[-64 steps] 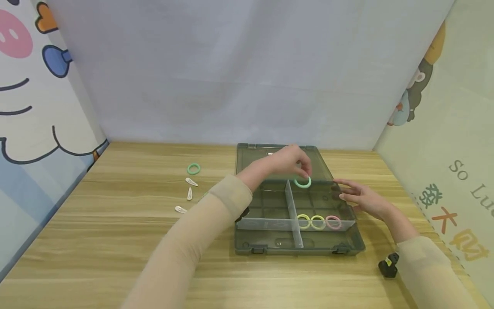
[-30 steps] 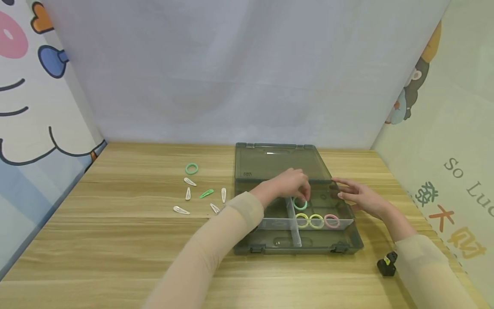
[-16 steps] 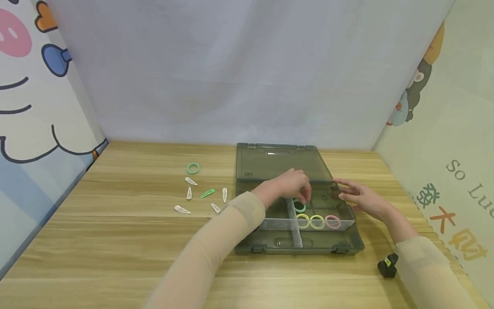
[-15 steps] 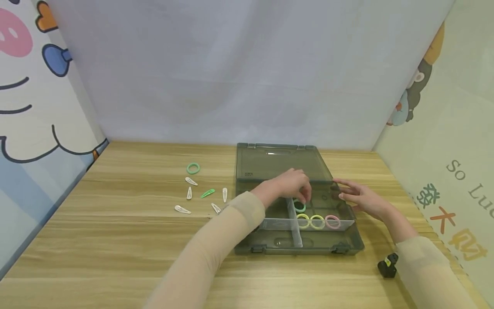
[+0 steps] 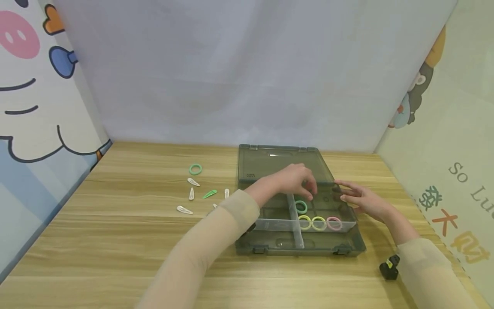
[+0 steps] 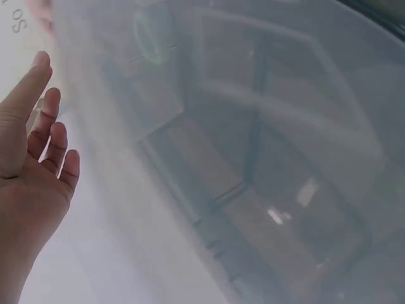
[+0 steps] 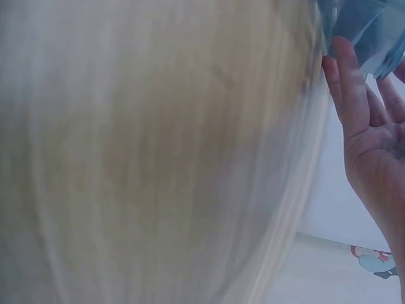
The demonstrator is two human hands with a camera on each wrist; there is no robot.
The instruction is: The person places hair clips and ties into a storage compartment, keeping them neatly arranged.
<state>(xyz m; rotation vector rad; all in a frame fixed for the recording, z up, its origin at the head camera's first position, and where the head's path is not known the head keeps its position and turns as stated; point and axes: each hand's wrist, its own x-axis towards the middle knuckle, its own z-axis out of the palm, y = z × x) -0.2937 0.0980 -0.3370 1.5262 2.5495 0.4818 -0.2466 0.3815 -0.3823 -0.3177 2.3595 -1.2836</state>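
A translucent grey divided box (image 5: 262, 251) lies with its lid (image 5: 278, 161) folded back. My left hand (image 5: 295, 180) hovers over its back right compartment, fingers loosely bent and holding nothing; in the left wrist view that hand (image 6: 38, 152) is likewise bare. Below it, a mint green hair tie (image 5: 300, 207) rests beside the lengthwise divider. Two yellow hair ties (image 5: 318, 223) and a pink one (image 5: 334, 223) line up in front of it. My right hand (image 5: 364, 199) touches the box's right side with extended fingers, as the right wrist view also shows my hand (image 7: 373, 120) at the box corner.
To the left on the wooden table (image 5: 115, 240) lie a green hair tie (image 5: 195, 169), a green snap clip (image 5: 210, 194) and several white snap clips (image 5: 184, 210). My left sleeve (image 5: 208, 231) partly covers one clip. A black device (image 5: 389, 267) is by my right sleeve.
My left hand brought the mint green hair tie down into the back right compartment, let go of it and rose slightly. My right hand stayed at the box's side.
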